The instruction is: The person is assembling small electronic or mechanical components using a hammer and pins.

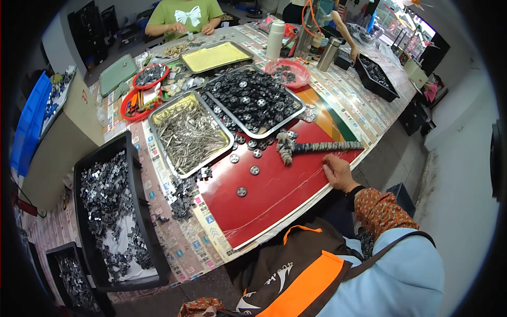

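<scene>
- Right hand [339,173]: released, fingers loosely bent, nothing seen in it; at the right edge of the red sheet [285,193], just below the tool handle. Contact with the sheet: couldn't tell. Left hand: out of view, grip unknown; only the left cuff [202,306] showed.
- Hammer-like tool [327,146], wrapped, lay flat on the sheet, head left, handle right. Nobody held it.
- Progress, as judged: early or paused. Loose discs [241,192], black with silver centres, sat scattered on the sheet, thickest by the disc tray [283,123], which was heaped with the same parts.
- Metal tray [209,160] beside it was well filled with slender silver pieces. No disc joined to one could be made out; most stock looked unworked.
- Left: black crate [145,211] of small dark and shiny pieces, part-covering a white liner. A pile of dark pieces [182,198] crowded the sheet's left edge.
- Far side: yellow-lined tray [216,57], red baskets, white bottle [275,39], steel flask [329,54]; green-shirted co-worker [185,21] opposite, another person's arm [344,34] at a black bin [377,79].
- In the way: the tool lay between right hand and disc tray; near half of the sheet mostly unobstructed.
</scene>
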`<state>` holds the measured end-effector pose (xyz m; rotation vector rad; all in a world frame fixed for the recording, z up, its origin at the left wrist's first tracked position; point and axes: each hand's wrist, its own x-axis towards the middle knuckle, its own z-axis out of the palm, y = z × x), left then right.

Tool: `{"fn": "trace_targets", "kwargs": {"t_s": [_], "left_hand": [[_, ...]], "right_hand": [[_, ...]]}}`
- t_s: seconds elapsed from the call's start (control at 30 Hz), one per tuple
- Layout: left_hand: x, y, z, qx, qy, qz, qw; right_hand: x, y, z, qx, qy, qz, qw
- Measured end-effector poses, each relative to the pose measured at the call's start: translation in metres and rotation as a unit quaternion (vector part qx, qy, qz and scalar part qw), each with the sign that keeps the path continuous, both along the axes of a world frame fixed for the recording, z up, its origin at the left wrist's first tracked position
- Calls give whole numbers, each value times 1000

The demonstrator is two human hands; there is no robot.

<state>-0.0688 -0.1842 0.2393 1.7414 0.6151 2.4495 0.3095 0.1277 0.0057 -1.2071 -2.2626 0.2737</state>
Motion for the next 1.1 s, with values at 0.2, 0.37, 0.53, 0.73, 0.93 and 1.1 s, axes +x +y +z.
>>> {"fn": "trace_targets", "kwargs": {"t_s": [0.2, 0.37, 0.53, 0.73, 0.93, 1.1], "left_hand": [[-4, 4, -13, 74, -2, 99, 992], [-4, 3, 3, 125, 24, 192, 973], [2, -25, 6, 120, 60, 255, 958], [2, -25, 2, 95, 60, 113, 987], [18, -30, 5, 87, 79, 127, 985], [29, -32, 10, 88, 102, 146, 980]], "right_hand": [[8, 7, 0, 23, -2, -9, 1000], [5, 13, -3, -1, 19, 0, 1000], [4, 10, -6, -2, 32, 10, 999], [4, 5, -4, 10, 24, 13, 1000], [7, 11, -5, 14, 53, 25, 998], [10, 12, -8, 15, 59, 29, 998]]}}
